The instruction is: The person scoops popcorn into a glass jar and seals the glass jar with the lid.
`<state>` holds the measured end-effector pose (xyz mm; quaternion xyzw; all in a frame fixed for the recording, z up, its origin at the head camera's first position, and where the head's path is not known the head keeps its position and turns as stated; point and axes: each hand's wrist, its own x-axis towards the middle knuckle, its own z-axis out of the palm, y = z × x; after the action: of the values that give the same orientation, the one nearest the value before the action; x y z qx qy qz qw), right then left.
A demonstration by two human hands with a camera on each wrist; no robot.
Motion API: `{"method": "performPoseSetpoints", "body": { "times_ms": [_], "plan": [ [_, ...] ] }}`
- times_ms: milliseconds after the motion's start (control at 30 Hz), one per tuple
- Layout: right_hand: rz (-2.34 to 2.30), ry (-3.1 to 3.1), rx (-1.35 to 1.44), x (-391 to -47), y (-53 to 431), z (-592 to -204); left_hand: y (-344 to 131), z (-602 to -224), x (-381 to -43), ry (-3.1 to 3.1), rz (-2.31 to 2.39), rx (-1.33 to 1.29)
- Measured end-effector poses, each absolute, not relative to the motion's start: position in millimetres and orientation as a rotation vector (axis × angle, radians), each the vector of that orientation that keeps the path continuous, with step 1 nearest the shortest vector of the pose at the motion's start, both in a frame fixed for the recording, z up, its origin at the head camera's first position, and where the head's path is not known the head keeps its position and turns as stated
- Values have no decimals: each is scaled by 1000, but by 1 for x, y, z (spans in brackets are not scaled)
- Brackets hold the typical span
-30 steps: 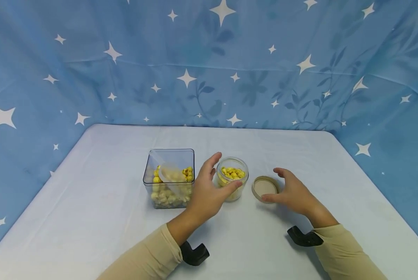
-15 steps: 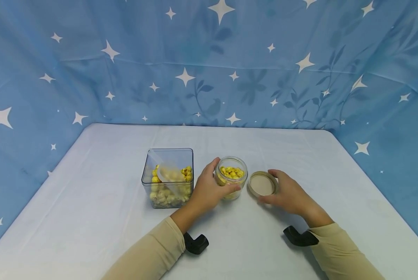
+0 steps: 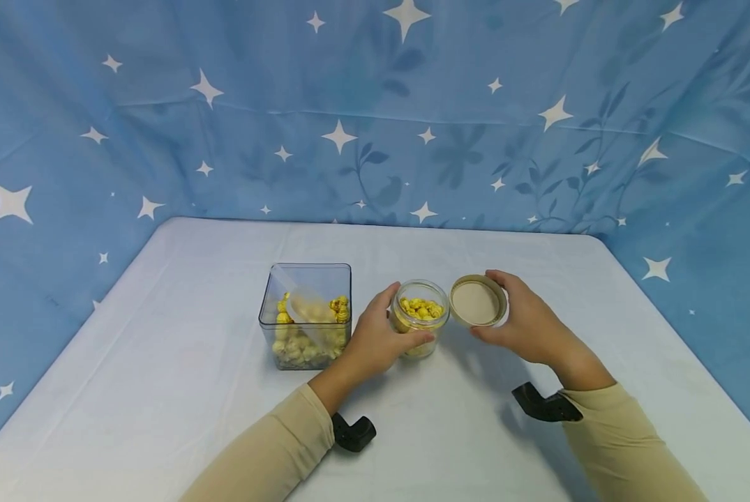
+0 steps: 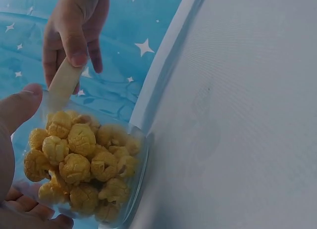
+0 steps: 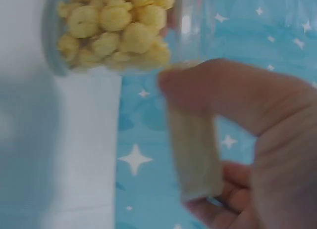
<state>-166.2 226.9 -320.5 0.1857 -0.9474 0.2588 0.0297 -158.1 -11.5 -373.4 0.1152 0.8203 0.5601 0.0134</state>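
A clear round jar (image 3: 420, 317) with yellow popcorn (image 4: 81, 152) in it stands upright on the table. My left hand (image 3: 381, 333) grips it from the left, thumb in front and fingers behind. Its mouth is uncovered. To the right, my right hand (image 3: 528, 324) pinches a beige lid (image 3: 477, 301) by its edge, thumb at the near side and fingers at the far side. The lid is tilted, its inner face toward the head camera, raised above the table beside the jar's rim. In the right wrist view the lid (image 5: 194, 150) shows edge-on.
Left of the jar, close by my left hand, stands a square clear container (image 3: 305, 348) of popcorn with a translucent scoop (image 3: 305, 310) in it. A white cloth covers the table (image 3: 161, 362); a blue star-patterned curtain (image 3: 375, 139) hangs behind.
My right hand has closed on the lid, lifted it off the table and moved it up beside the jar's rim. My left hand has closed in around the jar.
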Motion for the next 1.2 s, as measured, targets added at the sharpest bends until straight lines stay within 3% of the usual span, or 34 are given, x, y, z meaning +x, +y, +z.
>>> {"method": "performPoseSetpoints", "body": {
  "times_ms": [267,467,767,1200],
  "plan": [
    [596,-2889,725,-163,216,-303,-11,-372,-159,2544,1763,365],
    [787,-2807,856,-168,202,-295,-11,-372,-157,2548,1763,370],
    [1048,-2707,947,-177,172,-304,-11,-376,-156,2534,1806,420],
    [1011,-2760,970,-182,158,-311,-11,-376,-158,2543,1820,419]
  ]
}}
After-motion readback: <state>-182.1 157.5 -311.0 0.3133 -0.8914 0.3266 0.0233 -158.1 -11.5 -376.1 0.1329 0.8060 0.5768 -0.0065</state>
